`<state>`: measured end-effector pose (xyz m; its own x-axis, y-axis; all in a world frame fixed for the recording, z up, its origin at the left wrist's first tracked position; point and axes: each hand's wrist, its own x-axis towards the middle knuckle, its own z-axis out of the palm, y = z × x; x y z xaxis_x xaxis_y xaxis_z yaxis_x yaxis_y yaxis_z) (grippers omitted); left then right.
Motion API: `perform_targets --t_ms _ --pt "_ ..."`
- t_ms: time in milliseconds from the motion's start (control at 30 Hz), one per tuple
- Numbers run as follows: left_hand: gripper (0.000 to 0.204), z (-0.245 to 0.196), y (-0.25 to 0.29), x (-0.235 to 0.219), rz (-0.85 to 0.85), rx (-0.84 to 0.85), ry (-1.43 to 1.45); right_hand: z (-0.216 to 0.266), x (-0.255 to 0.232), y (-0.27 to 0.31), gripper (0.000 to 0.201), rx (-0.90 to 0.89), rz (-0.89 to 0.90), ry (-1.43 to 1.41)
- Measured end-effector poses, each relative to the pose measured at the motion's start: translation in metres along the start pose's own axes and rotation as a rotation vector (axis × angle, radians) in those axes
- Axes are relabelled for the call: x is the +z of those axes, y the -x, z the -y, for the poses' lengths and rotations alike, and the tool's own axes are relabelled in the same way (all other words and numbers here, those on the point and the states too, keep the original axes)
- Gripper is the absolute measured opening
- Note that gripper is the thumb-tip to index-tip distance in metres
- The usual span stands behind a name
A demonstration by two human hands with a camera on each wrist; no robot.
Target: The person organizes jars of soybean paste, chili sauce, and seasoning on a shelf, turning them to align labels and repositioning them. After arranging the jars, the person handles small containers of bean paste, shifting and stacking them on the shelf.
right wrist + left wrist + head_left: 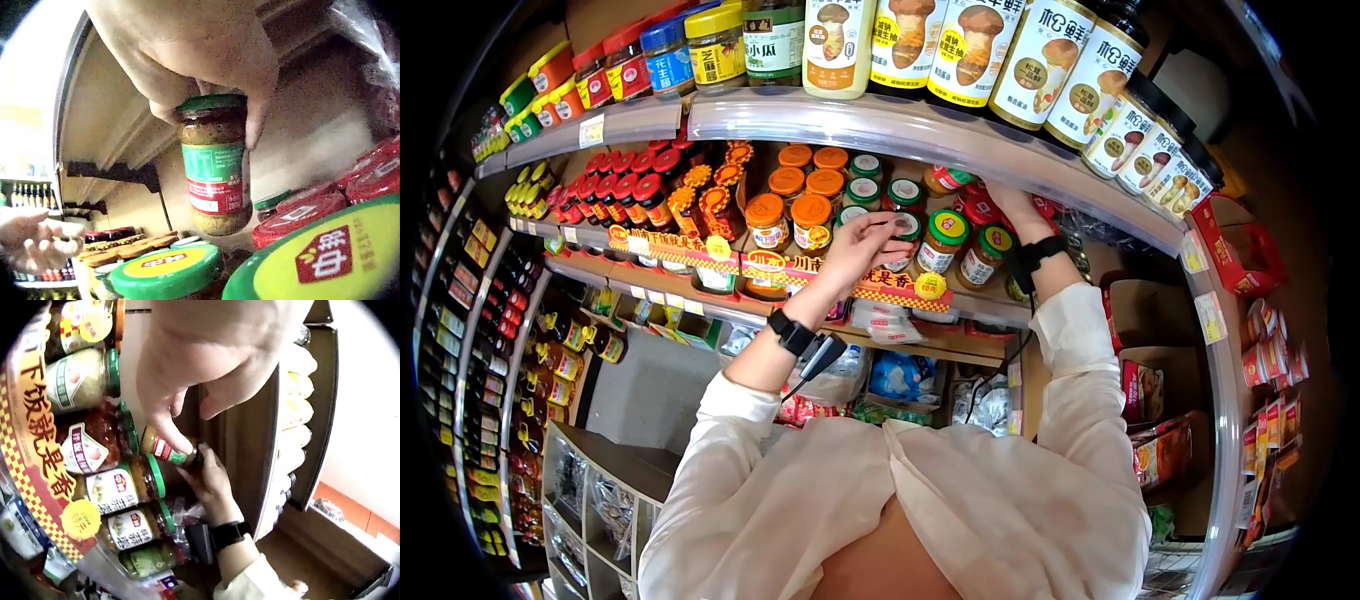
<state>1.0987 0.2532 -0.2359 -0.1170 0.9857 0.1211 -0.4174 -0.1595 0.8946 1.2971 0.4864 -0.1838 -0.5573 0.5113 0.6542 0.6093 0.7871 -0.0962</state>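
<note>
My right hand [1008, 200] reaches in under the upper shelf. In the right wrist view its fingers grip a glass jar [215, 165] round its green lid from above. The jar has a green and red label, stands nearly upright and hangs above the neighbouring lids. My left hand [865, 245] hovers over the front row of jars with loosely bent fingers and holds nothing. One of its fingers overlaps the held jar in the left wrist view. Below the right hand are jars with green and yellow lids [948, 228] and jars with red lids [306, 215].
Orange-lidded jars [811, 210] stand left of the left hand. The upper shelf edge [830, 118] juts out over the row, with sauce bottles [908, 40] on it. A printed strip [850, 278] runs along the lower shelf's front. Packets lie in boxes [905, 377] underneath.
</note>
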Motion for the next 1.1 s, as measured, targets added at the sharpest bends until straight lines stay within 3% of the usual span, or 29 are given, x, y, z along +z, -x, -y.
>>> perform_targets --t_ms 67,100,133,200,300,467,533,567,600,667,700,767,867,967,1033,1100 --pt "0.043 -0.002 -0.011 0.006 0.013 -0.042 0.021 -0.001 -0.009 0.011 0.026 0.016 -0.154 -0.145" --pt "0.047 -0.001 -0.017 0.008 0.038 -0.124 0.152 -0.004 -0.019 0.011 0.037 0.15 0.037 -0.189" --pt "0.051 0.0 -0.022 0.01 0.062 -0.207 0.282 -0.003 -0.023 0.015 0.037 0.154 0.035 -0.188" --pt "0.058 0.001 -0.026 0.013 0.102 -0.219 0.294 0.009 -0.032 0.024 0.034 0.471 0.107 -0.954" --pt "0.072 0.008 -0.029 0.011 0.193 -0.341 0.562 0.043 -0.058 0.033 0.042 0.586 0.205 -1.129" --pt "0.068 0.027 -0.017 -0.006 0.288 -0.359 0.653 0.057 -0.054 0.042 0.047 0.431 0.285 -1.294" --pt "0.06 0.029 -0.009 -0.002 0.275 -0.281 0.627 0.054 -0.053 0.041 0.046 0.415 0.397 -1.418" --pt "0.055 0.025 0.002 0.011 0.136 -0.054 0.36 0.057 -0.053 0.041 0.043 0.417 0.434 -1.437" --pt "0.05 0.024 0.006 0.014 0.105 0.009 0.29 0.059 -0.055 0.04 0.043 0.418 0.437 -1.436" --pt "0.051 0.031 0.007 0.014 0.083 0.196 0.011 0.065 -0.062 0.035 0.043 0.568 0.496 -1.354" --pt "0.051 0.032 0.008 0.015 0.081 0.196 0.012 0.069 -0.065 0.035 0.046 0.552 0.48 -1.303" --pt "0.058 0.033 0.01 0.019 -0.015 0.455 -0.257 0.08 -0.075 0.033 0.047 0.531 0.486 -1.273" --pt "0.066 0.032 0.01 0.018 -0.078 0.429 -0.38 0.084 -0.082 0.032 0.051 0.509 0.486 -1.239" --pt "0.07 0.032 0.006 0.019 -0.053 0.458 -0.37 0.095 -0.09 0.028 0.049 0.601 0.529 -1.184" --pt "0.073 0.026 0.003 0.02 -0.041 0.474 -0.366 0.088 -0.078 0.027 0.044 0.611 0.42 -1.243" --pt "0.071 0.007 0.005 0.029 -0.227 0.631 -0.693 0.08 -0.068 0.027 0.041 0.612 0.347 -1.297"
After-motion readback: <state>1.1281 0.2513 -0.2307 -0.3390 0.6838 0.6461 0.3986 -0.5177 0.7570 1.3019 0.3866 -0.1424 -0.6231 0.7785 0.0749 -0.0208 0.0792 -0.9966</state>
